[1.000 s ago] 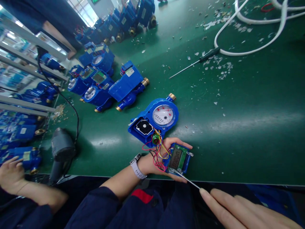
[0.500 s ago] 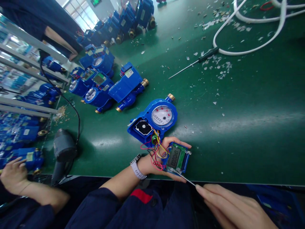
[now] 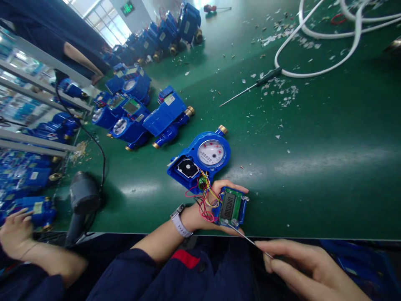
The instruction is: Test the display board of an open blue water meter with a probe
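My left hand (image 3: 222,187) is wrapped from below round a green circuit board (image 3: 237,205) with a grey digit display. Red, yellow and black wires (image 3: 205,205) run from the board to an opened blue water meter (image 3: 196,144), which lies on the bench just beyond. My right hand (image 3: 300,261) grips a screwdriver (image 3: 249,240) by its thin metal shaft; its handle is out of sight within or below the hand. The shaft's tip touches or nearly touches the board's near corner, where a clear lump sits.
Several blue meters (image 3: 166,113) stand to the left and back. A hot-air gun (image 3: 83,192) lies left, near a co-worker's hand (image 3: 17,230). Further off are a dark-handled screwdriver (image 3: 266,78), a red-handled screwdriver (image 3: 210,8), white tubing (image 3: 316,74) and scattered scraps.
My right hand has turned and its fingers have opened out slightly, showing more of the screwdriver's shaft. The board stays in my left hand. The view has shifted a little.
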`<state>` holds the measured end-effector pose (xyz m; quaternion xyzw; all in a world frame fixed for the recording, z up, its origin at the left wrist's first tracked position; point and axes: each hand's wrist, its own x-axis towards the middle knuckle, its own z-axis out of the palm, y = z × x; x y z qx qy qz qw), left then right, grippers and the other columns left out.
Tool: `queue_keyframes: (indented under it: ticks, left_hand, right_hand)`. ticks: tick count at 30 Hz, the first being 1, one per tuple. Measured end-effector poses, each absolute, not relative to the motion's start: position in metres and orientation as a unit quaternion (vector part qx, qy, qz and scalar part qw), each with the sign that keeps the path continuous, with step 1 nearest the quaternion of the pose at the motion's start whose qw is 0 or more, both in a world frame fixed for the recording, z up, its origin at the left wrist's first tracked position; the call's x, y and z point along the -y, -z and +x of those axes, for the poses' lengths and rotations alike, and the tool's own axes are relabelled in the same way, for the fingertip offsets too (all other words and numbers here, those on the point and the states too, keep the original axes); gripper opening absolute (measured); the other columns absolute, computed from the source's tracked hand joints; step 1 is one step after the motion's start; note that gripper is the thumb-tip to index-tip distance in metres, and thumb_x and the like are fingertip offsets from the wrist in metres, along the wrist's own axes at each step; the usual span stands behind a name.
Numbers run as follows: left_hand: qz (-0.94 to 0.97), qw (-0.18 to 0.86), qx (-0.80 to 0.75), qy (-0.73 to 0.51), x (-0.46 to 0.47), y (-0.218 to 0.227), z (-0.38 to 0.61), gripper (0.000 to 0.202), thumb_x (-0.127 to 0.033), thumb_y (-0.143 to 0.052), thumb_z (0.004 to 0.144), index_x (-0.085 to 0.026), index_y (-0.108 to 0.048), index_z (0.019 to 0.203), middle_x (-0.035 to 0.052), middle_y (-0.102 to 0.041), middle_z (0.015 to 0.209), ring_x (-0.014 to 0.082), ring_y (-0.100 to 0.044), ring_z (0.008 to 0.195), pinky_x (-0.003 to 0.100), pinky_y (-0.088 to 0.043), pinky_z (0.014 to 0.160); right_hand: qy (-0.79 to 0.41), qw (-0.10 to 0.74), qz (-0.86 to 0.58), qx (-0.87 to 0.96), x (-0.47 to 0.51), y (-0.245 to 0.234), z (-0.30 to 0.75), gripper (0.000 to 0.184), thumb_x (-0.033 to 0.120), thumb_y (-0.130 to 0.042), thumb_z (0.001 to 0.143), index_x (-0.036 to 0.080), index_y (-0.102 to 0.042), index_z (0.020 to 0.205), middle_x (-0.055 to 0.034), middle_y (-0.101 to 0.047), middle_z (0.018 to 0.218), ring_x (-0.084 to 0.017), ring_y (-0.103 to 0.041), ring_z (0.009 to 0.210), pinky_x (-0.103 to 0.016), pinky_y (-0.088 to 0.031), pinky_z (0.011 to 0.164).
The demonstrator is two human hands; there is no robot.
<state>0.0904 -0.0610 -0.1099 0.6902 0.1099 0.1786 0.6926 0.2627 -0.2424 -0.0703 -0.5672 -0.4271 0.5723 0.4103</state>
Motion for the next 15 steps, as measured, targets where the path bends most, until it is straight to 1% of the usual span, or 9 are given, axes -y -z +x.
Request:
queue_keyframes:
  ticks: [1, 3, 4, 6, 7, 9, 12, 14, 15]
  left_hand:
    - [0.691, 0.692, -0.113, -0.179, 0.061, 0.11, 0.09, 0.096, -0.026, -0.094, 0.05, -0.025, -0.037, 0.128, 0.0138, -0.056, 0.132, 0.0256, -0.06, 0.116, 0.039, -0.05, 0.098]
    - [0.699, 0.688, -0.113, -0.163, 0.059, 0.109, 0.089, 0.096, -0.027, -0.093, 0.051, -0.025, -0.038, 0.129, 0.0141, -0.055, 0.132, 0.027, -0.06, 0.116, 0.041, -0.049, 0.098]
    - [0.704, 0.685, -0.107, -0.15, 0.058, 0.108, 0.089, 0.096, -0.027, -0.093, 0.052, -0.025, -0.039, 0.131, 0.0145, -0.054, 0.133, 0.0277, -0.059, 0.116, 0.041, -0.049, 0.099]
    - [0.714, 0.682, -0.089, -0.131, 0.055, 0.106, 0.088, 0.098, -0.025, -0.092, 0.053, -0.026, -0.038, 0.135, 0.0153, -0.051, 0.136, 0.0288, -0.059, 0.116, 0.043, -0.049, 0.1]
    - [0.718, 0.68, -0.077, -0.129, 0.053, 0.104, 0.088, 0.1, -0.025, -0.092, 0.053, -0.026, -0.037, 0.137, 0.0156, -0.048, 0.138, 0.0291, -0.058, 0.117, 0.044, -0.049, 0.1]
    - [0.726, 0.673, -0.056, -0.13, 0.049, 0.102, 0.089, 0.103, -0.025, -0.092, 0.053, -0.028, -0.035, 0.139, 0.0155, -0.044, 0.141, 0.0296, -0.056, 0.119, 0.046, -0.048, 0.101]
    - [0.726, 0.674, -0.041, -0.129, 0.046, 0.101, 0.09, 0.099, -0.026, -0.09, 0.055, -0.028, -0.035, 0.138, 0.0145, -0.043, 0.143, 0.0299, -0.053, 0.124, 0.048, -0.045, 0.104]
    - [0.719, 0.682, -0.035, -0.127, 0.045, 0.1, 0.09, 0.096, -0.026, -0.09, 0.056, -0.028, -0.036, 0.137, 0.0141, -0.043, 0.143, 0.0298, -0.052, 0.126, 0.049, -0.043, 0.106]
    - [0.716, 0.686, -0.033, -0.126, 0.045, 0.1, 0.09, 0.096, -0.025, -0.09, 0.056, -0.028, -0.036, 0.136, 0.0141, -0.043, 0.143, 0.0298, -0.052, 0.126, 0.049, -0.043, 0.106]
  right_hand:
    - [-0.627, 0.404, -0.559, 0.361, 0.241, 0.07, 0.261, 0.027, 0.043, -0.058, 0.095, 0.024, -0.074, 0.106, -0.0019, -0.071, 0.083, -0.019, -0.07, 0.083, -0.021, -0.057, 0.074]
    - [-0.657, 0.395, -0.559, 0.317, 0.241, 0.069, 0.26, 0.035, 0.051, -0.058, 0.093, 0.022, -0.074, 0.105, -0.0042, -0.07, 0.082, -0.02, -0.07, 0.081, -0.024, -0.057, 0.074]
    - [-0.633, 0.397, -0.568, 0.345, 0.241, 0.069, 0.262, 0.033, 0.05, -0.06, 0.091, 0.024, -0.074, 0.104, -0.0046, -0.071, 0.086, -0.02, -0.069, 0.083, -0.023, -0.057, 0.076]
    - [-0.552, 0.395, -0.586, 0.443, 0.243, 0.071, 0.268, 0.023, 0.039, -0.064, 0.088, 0.029, -0.075, 0.105, -0.0031, -0.071, 0.097, -0.018, -0.068, 0.092, -0.02, -0.053, 0.083]
    - [-0.508, 0.391, -0.586, 0.496, 0.245, 0.072, 0.272, 0.023, 0.033, -0.064, 0.087, 0.032, -0.073, 0.108, -0.0016, -0.071, 0.102, -0.017, -0.067, 0.095, -0.018, -0.051, 0.086]
    - [-0.442, 0.369, -0.574, 0.582, 0.249, 0.077, 0.28, 0.032, 0.026, -0.06, 0.089, 0.035, -0.069, 0.119, 0.0002, -0.069, 0.109, -0.015, -0.066, 0.098, -0.017, -0.05, 0.087]
    - [-0.386, 0.312, -0.572, 0.653, 0.255, 0.083, 0.291, 0.037, 0.029, -0.051, 0.099, 0.036, -0.057, 0.134, -0.0012, -0.064, 0.121, -0.017, -0.063, 0.106, -0.022, -0.051, 0.091]
    - [-0.37, 0.27, -0.565, 0.686, 0.256, 0.083, 0.296, 0.039, 0.03, -0.045, 0.101, 0.034, -0.051, 0.14, -0.0026, -0.06, 0.127, -0.02, -0.061, 0.111, -0.027, -0.052, 0.093]
    - [-0.358, 0.264, -0.565, 0.695, 0.254, 0.081, 0.299, 0.039, 0.031, -0.044, 0.102, 0.034, -0.05, 0.14, -0.0025, -0.06, 0.126, -0.02, -0.061, 0.11, -0.028, -0.053, 0.092]
